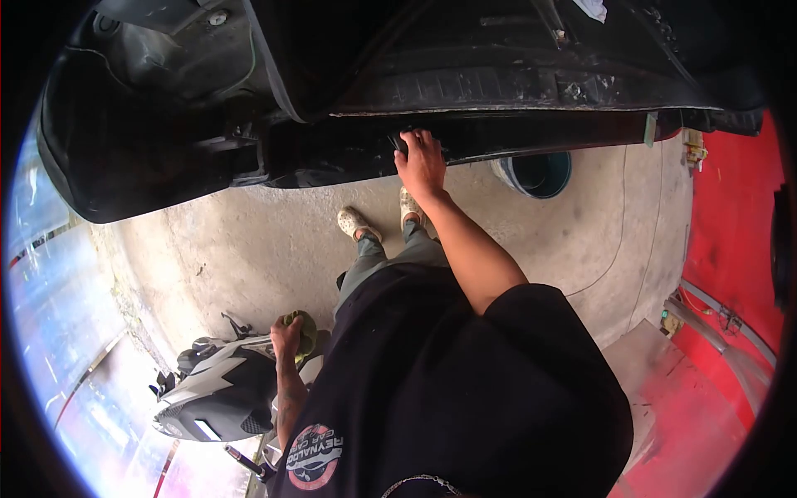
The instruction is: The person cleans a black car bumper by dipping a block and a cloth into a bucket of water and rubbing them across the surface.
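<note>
A car wash or garage yard.

A black car body fills the top of the frame over a bare concrete floor; a motor scooter stands lower left, a red wall at right.

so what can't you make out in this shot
Head view only:
- Right hand fingertips: tucked under the car sill, so what they grip is hidden.
- Cloth in the left hand: mostly covered by the fingers.
- Bucket: top cut off by the sill.
- Scooter: rear hidden behind the shirt.
</note>
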The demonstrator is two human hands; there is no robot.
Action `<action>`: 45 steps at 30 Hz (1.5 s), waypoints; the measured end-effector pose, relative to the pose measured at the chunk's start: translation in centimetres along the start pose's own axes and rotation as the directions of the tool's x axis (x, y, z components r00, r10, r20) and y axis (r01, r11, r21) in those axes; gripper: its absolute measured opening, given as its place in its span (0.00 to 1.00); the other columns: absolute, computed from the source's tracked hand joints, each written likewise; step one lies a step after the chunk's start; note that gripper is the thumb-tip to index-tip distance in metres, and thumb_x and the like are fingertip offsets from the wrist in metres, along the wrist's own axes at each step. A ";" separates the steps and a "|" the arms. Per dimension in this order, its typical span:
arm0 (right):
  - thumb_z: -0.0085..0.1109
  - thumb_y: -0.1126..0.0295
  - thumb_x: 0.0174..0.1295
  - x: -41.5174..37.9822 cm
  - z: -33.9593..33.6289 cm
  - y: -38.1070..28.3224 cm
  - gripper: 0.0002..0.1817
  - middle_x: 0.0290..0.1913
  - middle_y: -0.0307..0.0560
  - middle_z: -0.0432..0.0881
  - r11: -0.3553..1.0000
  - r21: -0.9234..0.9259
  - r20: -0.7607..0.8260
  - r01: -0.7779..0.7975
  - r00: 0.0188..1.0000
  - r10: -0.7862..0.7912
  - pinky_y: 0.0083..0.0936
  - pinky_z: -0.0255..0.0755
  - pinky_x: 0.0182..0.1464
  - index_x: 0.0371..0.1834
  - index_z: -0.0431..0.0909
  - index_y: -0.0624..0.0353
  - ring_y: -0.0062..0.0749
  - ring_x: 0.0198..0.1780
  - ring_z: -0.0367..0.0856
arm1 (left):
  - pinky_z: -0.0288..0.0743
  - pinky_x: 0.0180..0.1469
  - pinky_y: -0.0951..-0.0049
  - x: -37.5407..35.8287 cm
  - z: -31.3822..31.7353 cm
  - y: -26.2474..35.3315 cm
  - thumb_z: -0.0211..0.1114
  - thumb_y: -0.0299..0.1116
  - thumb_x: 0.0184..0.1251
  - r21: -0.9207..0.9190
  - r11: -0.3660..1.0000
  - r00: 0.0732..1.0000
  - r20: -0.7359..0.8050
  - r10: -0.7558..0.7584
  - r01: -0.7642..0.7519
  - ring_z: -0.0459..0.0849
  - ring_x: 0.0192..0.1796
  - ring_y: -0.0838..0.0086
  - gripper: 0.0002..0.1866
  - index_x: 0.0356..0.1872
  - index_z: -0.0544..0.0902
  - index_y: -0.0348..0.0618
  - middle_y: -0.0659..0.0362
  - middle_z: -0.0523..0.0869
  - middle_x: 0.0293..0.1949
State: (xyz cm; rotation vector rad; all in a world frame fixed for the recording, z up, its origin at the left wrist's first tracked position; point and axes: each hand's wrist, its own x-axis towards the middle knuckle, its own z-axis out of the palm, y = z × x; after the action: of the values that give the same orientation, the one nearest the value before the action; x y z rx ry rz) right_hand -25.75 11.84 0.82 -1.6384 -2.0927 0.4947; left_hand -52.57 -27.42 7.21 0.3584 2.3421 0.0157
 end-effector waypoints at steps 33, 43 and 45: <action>0.67 0.66 0.58 -0.1 -3.1 3.3 0.22 0.65 0.33 0.80 0.932 -0.249 0.138 0.264 0.962 -0.236 0.42 0.75 0.54 0.58 0.83 0.40 0.40 0.56 0.78 | 0.80 0.56 0.56 0.1 1.1 -1.0 0.72 0.48 0.55 -0.081 0.997 0.999 0.034 -0.001 0.004 0.90 0.50 0.51 0.27 0.51 0.88 0.38 0.42 0.91 0.44; 0.64 0.67 0.60 -0.1 -3.4 4.6 0.21 0.65 0.30 0.81 0.899 -0.270 0.206 0.344 0.933 -0.295 0.42 0.74 0.54 0.59 0.82 0.40 0.38 0.57 0.77 | 0.81 0.55 0.57 0.3 0.1 -1.1 0.73 0.48 0.54 -0.115 0.993 1.000 0.008 0.002 -0.001 0.90 0.50 0.53 0.27 0.51 0.88 0.38 0.43 0.91 0.44; 0.64 0.68 0.60 1.0 -3.0 3.8 0.22 0.65 0.31 0.80 0.918 -0.248 0.193 0.310 0.944 -0.267 0.43 0.73 0.55 0.59 0.82 0.40 0.38 0.58 0.77 | 0.81 0.55 0.58 0.3 -0.1 -1.0 0.73 0.47 0.54 -0.098 0.995 1.000 -0.003 0.002 -0.002 0.91 0.50 0.53 0.27 0.50 0.88 0.37 0.43 0.91 0.43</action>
State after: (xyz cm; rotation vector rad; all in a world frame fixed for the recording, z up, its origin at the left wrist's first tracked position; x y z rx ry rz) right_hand -21.21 13.79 1.48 -1.4266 -2.5657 0.2460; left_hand -53.07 -28.29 6.93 0.3122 2.3339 0.1317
